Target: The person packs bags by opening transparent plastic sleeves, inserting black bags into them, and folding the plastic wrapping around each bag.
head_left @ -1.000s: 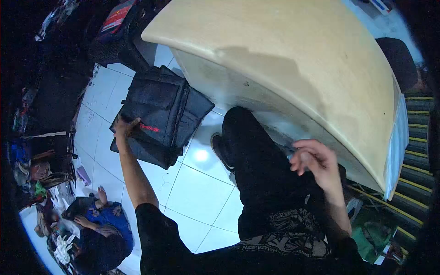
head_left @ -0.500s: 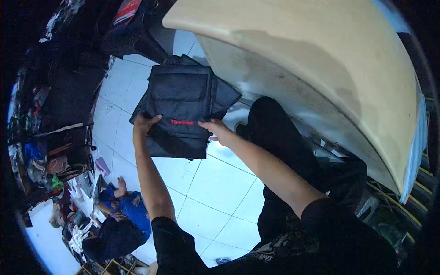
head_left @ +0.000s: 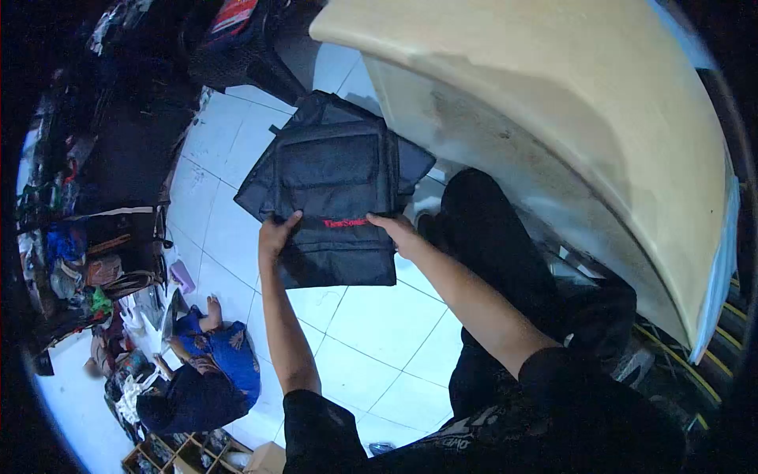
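Observation:
A flat black bag [head_left: 332, 189] with red lettering lies over other dark bags [head_left: 254, 188] above the white tiled floor. My left hand [head_left: 276, 237] grips its left edge, the thumb on top of the fabric. At the right edge, beside the lettering, my right hand [head_left: 395, 231] holds it the same way, thumb on top. The fingers under the bag are hidden on both sides.
A cream curved table [head_left: 537, 71] stands at the upper right. Another person [head_left: 205, 379] sits on the floor at lower left, near a divided wooden box [head_left: 185, 454]. A dark chair-like object [head_left: 245, 59] is at the top.
My right hand has come from the right onto the bag's right edge. The top bag has turned straighter and now sits at a different angle from the bags beneath.

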A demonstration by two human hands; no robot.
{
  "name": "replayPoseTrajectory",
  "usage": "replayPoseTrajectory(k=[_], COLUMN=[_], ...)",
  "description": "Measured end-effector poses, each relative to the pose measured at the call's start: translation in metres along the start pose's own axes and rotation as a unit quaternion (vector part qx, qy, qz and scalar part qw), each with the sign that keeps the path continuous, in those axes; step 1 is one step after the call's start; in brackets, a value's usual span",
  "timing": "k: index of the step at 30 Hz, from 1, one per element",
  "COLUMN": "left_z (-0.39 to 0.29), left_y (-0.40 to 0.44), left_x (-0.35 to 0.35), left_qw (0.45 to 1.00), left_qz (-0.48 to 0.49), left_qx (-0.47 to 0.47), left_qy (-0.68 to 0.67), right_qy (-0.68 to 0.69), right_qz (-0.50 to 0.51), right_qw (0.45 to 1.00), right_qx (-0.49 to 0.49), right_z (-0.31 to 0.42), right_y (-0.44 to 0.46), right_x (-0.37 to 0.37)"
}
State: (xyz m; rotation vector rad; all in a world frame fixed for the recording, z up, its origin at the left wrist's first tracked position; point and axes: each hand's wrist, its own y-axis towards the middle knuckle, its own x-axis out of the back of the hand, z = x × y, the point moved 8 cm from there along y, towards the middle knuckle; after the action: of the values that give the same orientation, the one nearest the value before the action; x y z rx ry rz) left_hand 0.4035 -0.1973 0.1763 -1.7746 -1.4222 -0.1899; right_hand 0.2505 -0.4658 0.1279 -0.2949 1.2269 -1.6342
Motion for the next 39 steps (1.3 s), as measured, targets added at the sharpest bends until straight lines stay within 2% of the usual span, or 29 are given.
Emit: replayPoseTrajectory(k=[1,2,4,5,7,9,10,12,13,14,17,19,20,23,25,27,28,31,34,37,39], left_z=[-0.005,-0.02,-0.056,-0.054,-0.045,-0.046,-0.049,-0.046,-0.043,-0.047,-0.051,-0.04,-0.075,-0.041,-0.025,-0.062,-0.08,-0.089,-0.036,-0.037,-0.022], left_y=[-0.003,-0.011,-0.037,-0.036,-0.029,-0.019,-0.013,0.003,0.01,0.015,0.039,0.068,0.047,0.1,0.12,0.088,0.073,0.04,0.051,0.033,0.015], left_x=[0.003,0.003,0.003,0.003,0.003,0.011,0.014,0.013,0.014,0.019,0.02,0.019,0.018,0.016,0.009,0.007,0.006,0.001,-0.002,-0.001,0.001], left_qw=[0.999,0.996,0.983,0.985,0.989,0.97,0.956,0.951,0.948,0.955,0.978,0.989,0.992,0.968,0.979,0.983,0.982,0.988,0.992,0.989,0.981], left_qz=[-0.017,-0.033,-0.084,-0.087,-0.093,-0.119,-0.133,-0.139,-0.139,-0.133,-0.081,-0.009,0.016,-0.018,0.029,0.052,0.055,0.139,0.12,0.114,0.122], left_qx=[-0.011,-0.022,-0.059,-0.064,-0.075,-0.111,-0.129,-0.157,-0.171,-0.169,-0.156,-0.139,-0.113,-0.157,-0.099,-0.042,-0.044,-0.007,0.029,-0.01,0.011], left_qy=[0.04,0.079,0.153,0.132,0.091,0.182,0.225,0.226,0.229,0.205,0.113,0.038,0.054,0.196,0.174,0.17,0.176,-0.068,-0.028,-0.099,-0.152], right_qy=[-0.003,0.023,0.021,0.02,0.081,0.143,0.172,0.114,0.087,0.007,-0.014,0.031,0.063,0.107,0.119,0.112,0.103,0.096,0.097,0.065,-0.052], right_qz=[-0.014,0.031,-0.021,-0.048,-0.041,-0.031,0.009,0.069,0.098,-0.021,-0.019,0.011,0.012,0.039,0.064,0.071,0.063,0.055,0.032,0.049,-0.004], right_qw=[1.0,0.997,0.999,0.998,0.996,0.989,0.985,0.991,0.991,0.999,0.999,0.999,0.998,0.994,0.991,0.991,0.993,0.994,0.995,0.997,0.996], right_qx=[0.002,0.066,0.04,0.026,0.015,0.009,0.009,-0.008,-0.018,-0.028,0.037,0.008,0.007,0.0,-0.007,-0.017,-0.005,0.008,-0.014,-0.001,0.066], right_z=[0.004,-0.012,-0.041,-0.048,-0.035,-0.02,-0.013,-0.015,-0.02,-0.002,0.006,0.007,0.006,0.008,0.007,0.0,0.008,0.007,0.006,0.02,0.024], right_y=[-0.004,0.029,0.06,0.065,0.038,0.017,0.016,0.028,0.032,0.006,0.014,0.017,0.02,0.029,0.035,0.043,0.039,0.041,0.04,0.014,0.003], right_x=[0.002,0.008,0.03,0.036,0.022,0.006,-0.004,-0.007,-0.009,-0.007,-0.007,-0.015,-0.02,-0.03,-0.029,-0.024,-0.021,-0.013,-0.011,-0.013,-0.005])
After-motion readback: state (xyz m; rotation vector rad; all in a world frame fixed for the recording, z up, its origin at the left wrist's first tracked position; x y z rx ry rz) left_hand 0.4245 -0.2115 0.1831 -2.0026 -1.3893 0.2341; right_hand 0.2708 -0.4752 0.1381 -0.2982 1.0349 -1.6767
